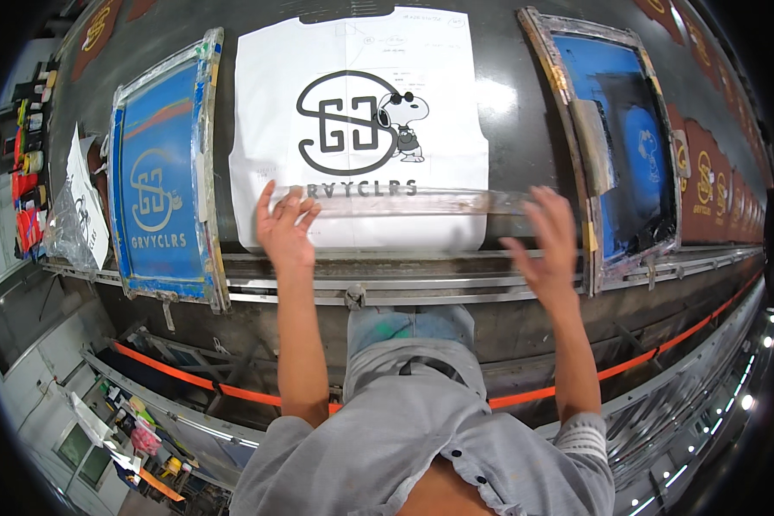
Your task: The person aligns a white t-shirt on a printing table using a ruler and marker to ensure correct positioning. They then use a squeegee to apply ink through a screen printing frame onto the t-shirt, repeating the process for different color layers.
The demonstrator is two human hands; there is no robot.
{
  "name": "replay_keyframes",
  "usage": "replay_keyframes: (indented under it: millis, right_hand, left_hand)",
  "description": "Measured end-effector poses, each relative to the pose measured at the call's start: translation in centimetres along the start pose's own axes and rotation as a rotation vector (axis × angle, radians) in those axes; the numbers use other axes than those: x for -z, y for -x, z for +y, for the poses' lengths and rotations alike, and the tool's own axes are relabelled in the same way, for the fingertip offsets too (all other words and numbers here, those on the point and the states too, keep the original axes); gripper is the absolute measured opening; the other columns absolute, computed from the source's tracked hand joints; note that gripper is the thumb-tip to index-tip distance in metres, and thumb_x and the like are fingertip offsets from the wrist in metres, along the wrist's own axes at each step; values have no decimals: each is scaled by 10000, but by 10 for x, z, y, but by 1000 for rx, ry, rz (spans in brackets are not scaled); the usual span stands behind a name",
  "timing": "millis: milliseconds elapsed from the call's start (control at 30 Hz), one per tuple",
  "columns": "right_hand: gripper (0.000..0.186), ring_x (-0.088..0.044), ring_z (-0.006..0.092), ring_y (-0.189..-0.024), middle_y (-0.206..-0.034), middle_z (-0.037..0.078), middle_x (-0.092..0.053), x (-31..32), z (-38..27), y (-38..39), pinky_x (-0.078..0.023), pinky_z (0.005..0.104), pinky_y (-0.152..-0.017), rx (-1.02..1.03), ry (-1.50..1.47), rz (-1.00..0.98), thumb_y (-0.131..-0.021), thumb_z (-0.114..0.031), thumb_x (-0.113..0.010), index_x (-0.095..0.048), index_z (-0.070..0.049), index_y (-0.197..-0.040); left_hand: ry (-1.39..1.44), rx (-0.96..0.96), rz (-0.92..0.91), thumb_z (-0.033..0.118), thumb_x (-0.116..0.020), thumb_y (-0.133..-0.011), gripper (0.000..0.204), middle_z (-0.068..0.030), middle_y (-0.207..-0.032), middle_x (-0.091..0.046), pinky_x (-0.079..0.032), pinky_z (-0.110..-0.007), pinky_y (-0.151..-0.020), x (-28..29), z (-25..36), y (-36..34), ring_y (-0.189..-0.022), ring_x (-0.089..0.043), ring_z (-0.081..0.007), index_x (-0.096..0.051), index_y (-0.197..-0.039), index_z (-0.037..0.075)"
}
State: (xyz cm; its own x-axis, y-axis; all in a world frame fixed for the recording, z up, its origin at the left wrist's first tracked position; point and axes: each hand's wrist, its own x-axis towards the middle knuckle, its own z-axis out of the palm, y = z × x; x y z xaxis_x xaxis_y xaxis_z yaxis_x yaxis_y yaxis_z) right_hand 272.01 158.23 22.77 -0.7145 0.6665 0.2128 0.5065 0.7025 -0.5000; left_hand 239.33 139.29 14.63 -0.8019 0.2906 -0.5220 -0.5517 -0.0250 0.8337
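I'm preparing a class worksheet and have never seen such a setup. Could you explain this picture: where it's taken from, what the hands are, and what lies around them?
No robot here: these are a person's bare hands, seen by a fisheye camera worn on the head, looking down; its lens bends straight edges. On the dark table lies a large white sheet with a black emblem and a cartoon dog. A clear strip stretches across its lower part. The left hand is at one end, the right hand, blurred, at the other; whether either grips it is unclear. A blue framed screen lies to the left, a second screen to the right.
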Motion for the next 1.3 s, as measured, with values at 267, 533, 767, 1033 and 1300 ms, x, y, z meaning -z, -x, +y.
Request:
replay_keyframes:
  millis: [267, 533, 767, 1033, 1300]
  right_hand:
    - [564, -593, 277, -971, -1112, 96, -628, -79, 49, -43, -432, 435, -846, 286, 7, -219, -724, -43, -805, -648, -137, -1258]
    - [521, -611, 317, -1009, -1131, 112, -652, -62, 85, -12, -436, 438, -860, 223, 3, -212, -754, -116, -797, -650, -126, -1254]
    - [492, -599, 326, -1073, -1172, 100, -655, -82, 87, -50, -434, 464, -918, 230, 36, -82, -763, -97, -788, -660, -117, -1238]
    - [443, -580, 305, -1161, -1211, 88, -644, -84, 118, -80, -363, 526, -1093, 150, 65, -21, -770, -15, -748, -692, -126, -1194]
    - [471, -544, 346, -1180, -1243, 97, -641, -76, 134, -89, -378, 499, -1061, 159, 115, -56, -732, 18, -749, -710, -133, -1177]
  left_hand:
    - [-9, 3, -2, -29, -644, -922, 578, -164, -1089, -642, -632, -408, -767, -41, -20, 16, -845, -693, -232, -420, -1451, 37]
    - [-905, -479, -96, 58, -770, -843, 479, -110, -1247, -553, -468, -334, -886, -31, -44, 41, -1114, -513, -224, -638, -1298, -11]
    - [-1057, -748, -172, 167, -763, -877, 589, -213, -1411, -424, -297, -485, -1098, -60, -31, -2, -1357, -299, -379, -534, -1371, -58]
    - [-1240, -780, -234, 371, -741, -902, 674, -230, -1533, -315, -125, -666, -1137, -85, -46, -28, -1485, -103, -452, -525, -1402, -27]
    - [-1403, -835, -218, 531, -677, -905, 809, -255, -1596, -229, -23, -735, -1110, -93, -61, -29, -1477, -135, -499, -439, -1500, 38]
